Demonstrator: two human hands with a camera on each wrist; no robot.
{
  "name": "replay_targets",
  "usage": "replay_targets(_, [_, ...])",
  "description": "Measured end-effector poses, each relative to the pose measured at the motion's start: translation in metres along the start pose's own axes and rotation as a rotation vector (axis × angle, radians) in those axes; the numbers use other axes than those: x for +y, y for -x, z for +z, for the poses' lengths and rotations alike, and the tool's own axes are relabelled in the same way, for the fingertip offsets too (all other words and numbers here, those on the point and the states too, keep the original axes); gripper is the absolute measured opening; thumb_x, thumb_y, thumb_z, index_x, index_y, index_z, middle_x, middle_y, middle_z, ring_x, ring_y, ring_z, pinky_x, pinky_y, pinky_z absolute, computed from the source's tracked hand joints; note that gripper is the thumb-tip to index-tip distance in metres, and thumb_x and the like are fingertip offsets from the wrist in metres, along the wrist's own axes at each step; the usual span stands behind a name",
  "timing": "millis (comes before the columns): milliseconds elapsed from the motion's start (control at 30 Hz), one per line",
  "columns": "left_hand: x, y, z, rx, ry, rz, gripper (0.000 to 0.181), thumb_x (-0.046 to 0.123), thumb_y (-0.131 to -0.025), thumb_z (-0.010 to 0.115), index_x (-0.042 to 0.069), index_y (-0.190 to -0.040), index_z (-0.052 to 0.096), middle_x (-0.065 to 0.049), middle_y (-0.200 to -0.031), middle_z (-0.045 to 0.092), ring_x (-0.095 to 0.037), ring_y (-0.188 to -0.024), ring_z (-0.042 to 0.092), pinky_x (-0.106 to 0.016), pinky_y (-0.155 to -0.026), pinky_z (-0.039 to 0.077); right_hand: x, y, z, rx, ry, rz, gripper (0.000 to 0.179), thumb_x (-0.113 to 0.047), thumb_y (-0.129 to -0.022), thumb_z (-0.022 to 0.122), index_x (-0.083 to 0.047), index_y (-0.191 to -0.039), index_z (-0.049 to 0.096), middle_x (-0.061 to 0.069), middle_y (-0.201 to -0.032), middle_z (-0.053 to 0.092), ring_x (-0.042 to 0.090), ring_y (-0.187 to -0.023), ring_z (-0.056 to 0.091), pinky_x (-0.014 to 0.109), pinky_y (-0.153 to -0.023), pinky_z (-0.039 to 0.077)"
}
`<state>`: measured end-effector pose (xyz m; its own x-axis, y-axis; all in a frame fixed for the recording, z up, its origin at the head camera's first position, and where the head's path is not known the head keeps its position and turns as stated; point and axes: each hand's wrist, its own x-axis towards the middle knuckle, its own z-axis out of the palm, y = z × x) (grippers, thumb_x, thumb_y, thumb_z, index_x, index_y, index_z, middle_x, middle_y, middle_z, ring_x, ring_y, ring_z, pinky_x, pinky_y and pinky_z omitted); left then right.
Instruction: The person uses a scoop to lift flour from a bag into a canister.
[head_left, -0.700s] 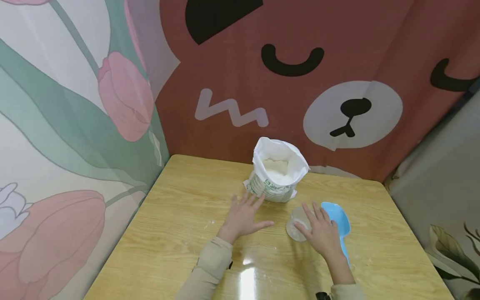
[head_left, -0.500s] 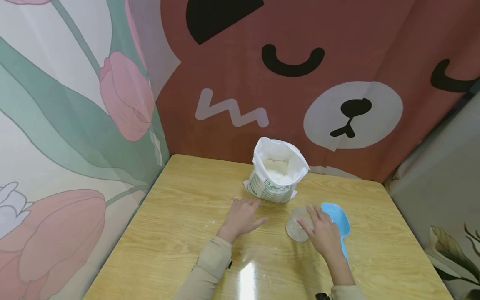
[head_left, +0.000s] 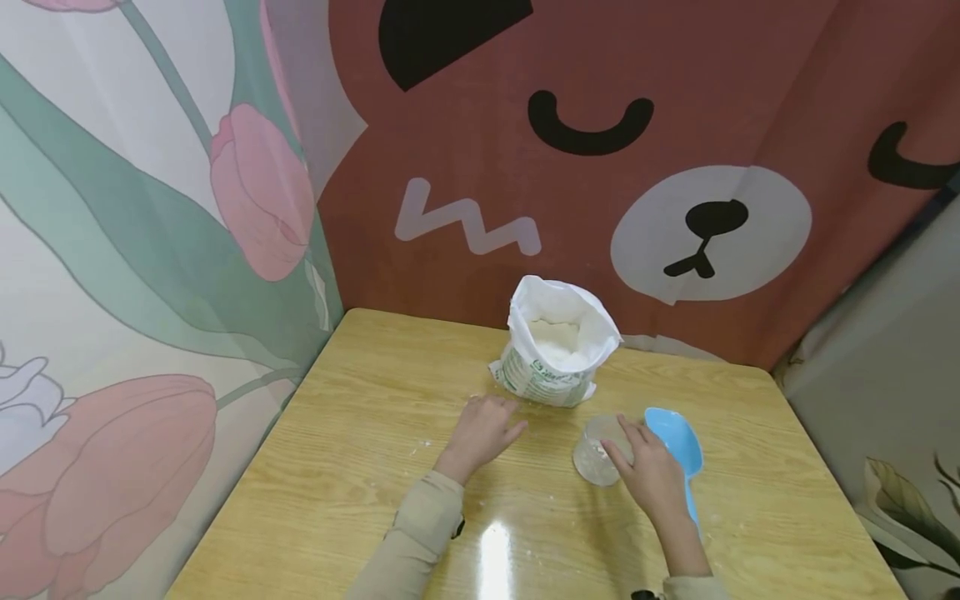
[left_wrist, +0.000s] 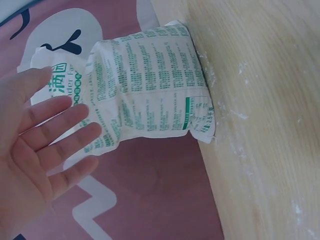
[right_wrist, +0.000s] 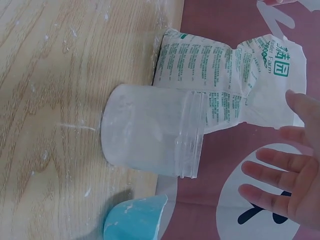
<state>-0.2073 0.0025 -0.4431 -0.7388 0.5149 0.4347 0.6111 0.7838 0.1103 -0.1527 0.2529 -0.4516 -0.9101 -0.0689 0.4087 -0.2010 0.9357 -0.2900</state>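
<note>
My left hand [head_left: 480,437] is held over the table in front of an open white bag with green print [head_left: 551,375], its fingers loosely bent and holding nothing. White powder [head_left: 555,337] shows inside the bag. A clear plastic jar [right_wrist: 150,130] with a threaded rim and no lid stands on the table. My right hand [head_left: 652,475] is beside the jar, overlapping its edge in the head view; the right wrist view shows the fingers relaxed and apart from it. A blue scoop [head_left: 678,442] lies to the right of the jar, its handle partly behind my right hand.
The wooden table [head_left: 360,500] has specks of white powder on it. A curtain with a bear print [head_left: 465,275] hangs right behind the table. A tulip-print cloth [head_left: 150,283] borders the left side, and a grey cloth [head_left: 892,358] the right.
The fingers of my left hand have drawn in and it has pulled back slightly from the bag. My right hand has shifted a little right, uncovering more of the jar.
</note>
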Motion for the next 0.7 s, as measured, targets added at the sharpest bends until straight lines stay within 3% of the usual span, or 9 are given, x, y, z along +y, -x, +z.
replay_targets(100, [-0.001,-0.001,0.004,0.031,0.033,-0.003,0.029,0.035,-0.086,0.058,0.008,-0.093,0.067,-0.003,-0.086,0.066,-0.017,-0.076,0.062,-0.03,-0.067,0.049,0.002,0.001,0.001,0.029,-0.018,-0.004,0.051,-0.033,-0.084,0.061,0.001,-0.121,0.053,0.024,-0.107,0.056,0.041,-0.092,0.055,0.051,-0.059,0.048])
replay_targets(367, [-0.003,-0.005,0.012,0.106,0.085,-0.028,0.03,0.038,-0.084,0.06,0.009,-0.079,0.063,0.001,-0.071,0.06,-0.014,-0.064,0.055,-0.027,-0.055,0.045,0.005,0.003,0.004,0.014,-0.036,0.016,0.051,-0.032,-0.084,0.061,0.001,-0.122,0.052,0.023,-0.108,0.056,0.039,-0.087,0.057,0.044,-0.051,0.048])
replay_targets(467, [-0.003,-0.009,0.014,0.136,0.118,-0.05,0.033,0.038,-0.083,0.061,0.006,-0.088,0.063,-0.003,-0.078,0.062,-0.016,-0.068,0.057,-0.028,-0.058,0.048,0.005,0.005,0.005,0.004,-0.039,0.024,0.053,-0.032,-0.083,0.062,0.001,-0.123,0.051,0.024,-0.109,0.055,0.039,-0.086,0.057,0.043,-0.049,0.047])
replay_targets(700, [-0.003,-0.019,0.018,0.171,0.235,-0.141,0.052,0.035,-0.08,0.066,-0.004,-0.112,0.056,-0.016,-0.105,0.06,-0.027,-0.094,0.057,-0.037,-0.081,0.047,0.007,0.007,0.007,-0.01,-0.036,0.037,0.054,-0.031,-0.083,0.063,0.002,-0.123,0.05,0.025,-0.109,0.054,0.039,-0.085,0.057,0.044,-0.051,0.047])
